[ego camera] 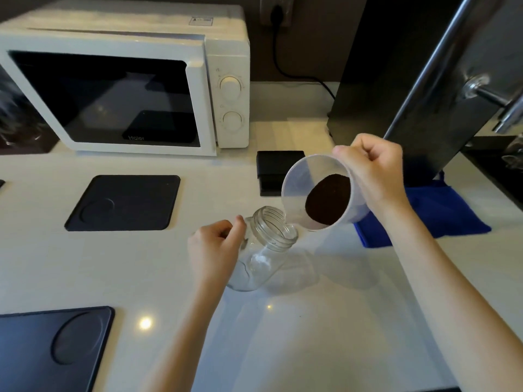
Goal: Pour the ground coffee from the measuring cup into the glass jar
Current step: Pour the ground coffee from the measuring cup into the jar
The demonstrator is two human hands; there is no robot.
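A clear glass jar (264,250) with a threaded open mouth stands on the white counter, tilted toward the right. My left hand (216,247) grips its left side. My right hand (370,171) holds a translucent plastic measuring cup (300,182) tipped over on its side, with its lip just above and right of the jar's mouth. Dark ground coffee (328,203) lies in the bottom of the cup. No coffee shows inside the jar.
A white microwave (124,80) stands at the back left. Two dark mats (124,203) (42,349) lie to the left. A small black box (273,171) sits behind the cup, a blue cloth (435,210) to the right, and a dark appliance (396,80) behind it.
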